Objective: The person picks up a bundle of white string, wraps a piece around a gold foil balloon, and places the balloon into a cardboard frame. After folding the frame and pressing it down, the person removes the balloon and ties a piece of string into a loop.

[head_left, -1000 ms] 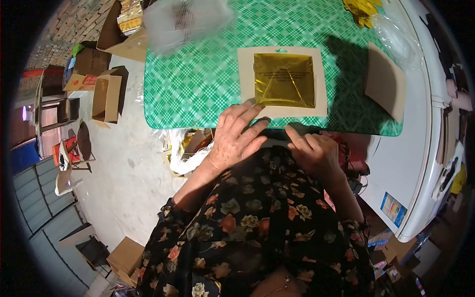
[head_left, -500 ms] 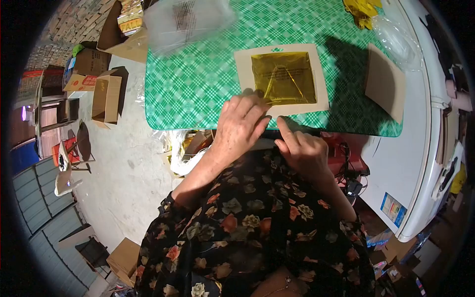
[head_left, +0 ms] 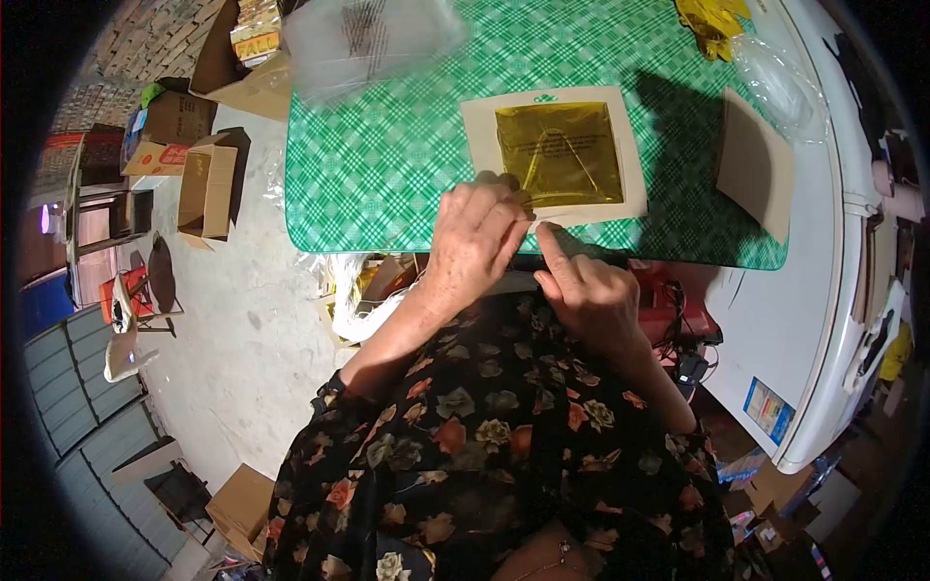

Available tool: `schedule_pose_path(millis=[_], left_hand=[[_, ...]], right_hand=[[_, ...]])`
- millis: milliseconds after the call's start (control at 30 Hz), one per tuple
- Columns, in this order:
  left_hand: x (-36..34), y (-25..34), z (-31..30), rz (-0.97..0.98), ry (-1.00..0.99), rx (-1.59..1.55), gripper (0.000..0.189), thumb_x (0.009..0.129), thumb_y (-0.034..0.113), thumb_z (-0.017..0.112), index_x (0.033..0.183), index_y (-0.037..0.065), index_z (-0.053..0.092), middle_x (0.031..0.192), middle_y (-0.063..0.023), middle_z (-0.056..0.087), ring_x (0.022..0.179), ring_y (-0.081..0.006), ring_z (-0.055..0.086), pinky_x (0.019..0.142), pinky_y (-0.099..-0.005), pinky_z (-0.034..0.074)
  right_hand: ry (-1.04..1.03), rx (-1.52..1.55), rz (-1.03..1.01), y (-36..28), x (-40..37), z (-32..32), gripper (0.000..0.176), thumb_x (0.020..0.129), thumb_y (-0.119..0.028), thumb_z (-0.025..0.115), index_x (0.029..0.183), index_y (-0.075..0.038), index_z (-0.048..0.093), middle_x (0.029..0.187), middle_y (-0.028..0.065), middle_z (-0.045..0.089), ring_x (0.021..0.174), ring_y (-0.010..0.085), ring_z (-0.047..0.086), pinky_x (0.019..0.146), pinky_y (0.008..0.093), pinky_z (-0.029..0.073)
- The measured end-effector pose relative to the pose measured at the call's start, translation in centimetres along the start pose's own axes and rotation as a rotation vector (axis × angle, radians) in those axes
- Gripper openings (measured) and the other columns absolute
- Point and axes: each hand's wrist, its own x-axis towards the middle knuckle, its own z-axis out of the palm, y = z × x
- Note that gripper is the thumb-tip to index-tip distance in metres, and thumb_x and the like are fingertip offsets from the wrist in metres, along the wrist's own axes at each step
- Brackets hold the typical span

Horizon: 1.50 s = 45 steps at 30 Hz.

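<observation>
Left hand (head_left: 472,242): fingers bunched narrow at card's (head_left: 634,165) 7 o'clock corner; grip hidden, can't tell. Right hand (head_left: 591,286): index points to 11, thumb slightly apart, nothing held. Gold packet (head_left: 560,155) flat on card, card's hole end toward 12; packet near square, long axis unclear. Green checked desk (head_left: 378,184), clear plastic (head_left: 373,39) at 11. Open carton (head_left: 205,189) on floor (head_left: 252,368), 9 o'clock.

Left grip (head_left: 469,242): I see its fingertips at the near left corner of the gold sheet (head_left: 572,126).
Right grip (head_left: 593,290): I see its index finger extended towards the beige card (head_left: 635,184).
Gold sheet: on the beige card.
Green bench (head_left: 368,184): beneath both, clear plastic (head_left: 412,34) at my upper left.
</observation>
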Motion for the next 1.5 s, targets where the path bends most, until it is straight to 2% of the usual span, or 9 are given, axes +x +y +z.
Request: schedule_pose_path(millis=[267,467,667,867,967,1133,1267,1367,1500], left_hand=[[-0.4,-0.4,0.1,-0.016,0.019,-0.04,0.02,0.081,0.006,0.076,0.098,0.004,0.066,0.107,-0.0108,0.063,0.094,-0.0303,0.058,0.081,-0.0406,0.046],[-0.4,-0.6,-0.4,-0.048,0.008,-0.134,0.016,0.084,0.006,0.074,0.097,0.004,0.065,0.112,-0.0118,0.064,0.098,-0.0315,0.058,0.086,-0.04,0.045],[-0.6,-0.7,-0.6,-0.094,0.022,-0.207,0.015,0.085,0.006,0.073,0.097,0.004,0.065,0.113,-0.012,0.064,0.1,-0.0312,0.057,0.087,-0.0401,0.045],[-0.4,-0.4,-0.7,-0.039,0.042,-0.204,0.017,0.08,0.005,0.074,0.095,0.004,0.065,0.111,-0.0106,0.064,0.101,-0.0335,0.057,0.087,-0.0428,0.046],[-0.4,-0.5,-0.6,-0.032,0.031,-0.169,0.017,0.079,0.006,0.074,0.094,0.005,0.065,0.114,-0.0103,0.064,0.105,-0.0332,0.058,0.089,-0.0434,0.044],[-0.3,-0.6,-0.4,-0.037,-0.005,-0.149,0.015,0.08,0.008,0.073,0.093,0.006,0.066,0.121,-0.0104,0.066,0.117,-0.0319,0.059,0.094,-0.0437,0.042],[-0.1,-0.3,-0.5,-0.059,-0.032,-0.155,0.013,0.083,0.009,0.072,0.094,0.006,0.067,0.123,-0.0099,0.067,0.118,-0.0301,0.059,0.096,-0.0433,0.04],[-0.1,-0.2,-0.5,-0.074,-0.036,-0.154,0.011,0.084,0.009,0.072,0.094,0.006,0.067,0.122,-0.0092,0.067,0.118,-0.0293,0.06,0.096,-0.0427,0.04],[-0.1,-0.1,-0.6,-0.088,-0.05,-0.141,0.01,0.086,0.01,0.071,0.094,0.006,0.067,0.121,-0.0089,0.068,0.117,-0.029,0.06,0.096,-0.0423,0.039]], right_hand=[[-0.045,-0.042,0.009,-0.9,1.3,0.3,0.06,0.079,-0.034,0.078,0.133,-0.013,0.064,0.06,0.001,0.051,0.046,0.0147,0.055,0.042,0.031,0.046],[-0.155,-0.071,0.047,-1.5,1.7,1.1,0.063,0.083,-0.046,0.074,0.136,-0.014,0.06,0.062,0.0036,0.056,0.046,0.0171,0.057,0.04,0.0327,0.045],[-0.182,-0.106,0.02,-1.9,1.9,0.9,0.066,0.085,-0.051,0.071,0.137,-0.011,0.059,0.054,0.0035,0.053,0.041,0.0164,0.055,0.038,0.0327,0.043],[-0.207,-0.042,0.057,-2.2,2.5,0.5,0.051,0.083,-0.049,0.074,0.115,-0.01,0.066,0.057,0.0023,0.052,0.047,0.0182,0.055,0.041,0.0347,0.041],[-0.212,-0.056,0.069,-2.2,2.6,0.6,0.05,0.083,-0.049,0.074,0.113,-0.01,0.065,0.055,0.0019,0.052,0.046,0.0187,0.055,0.042,0.0341,0.042],[-0.236,-0.043,0.076,-2.0,2.6,0.4,0.05,0.083,-0.047,0.075,0.115,-0.01,0.065,0.054,0.0016,0.051,0.047,0.0195,0.055,0.043,0.0342,0.043],[-0.202,-0.013,0.062,-1.7,2.6,-0.3,0.049,0.083,-0.045,0.075,0.118,-0.012,0.065,0.059,0.0036,0.054,0.05,0.0205,0.057,0.045,0.0352,0.045],[-0.218,-0.027,0.011,-1.2,2.4,-0.3,0.059,0.084,-0.045,0.075,0.129,-0.01,0.06,0.059,0.0048,0.059,0.048,0.0193,0.061,0.042,0.0324,0.047],[-0.202,-0.029,0.008,-1.0,2.2,-0.3,0.062,0.083,-0.045,0.075,0.132,-0.01,0.059,0.06,0.0043,0.058,0.049,0.019,0.061,0.043,0.0331,0.047]])
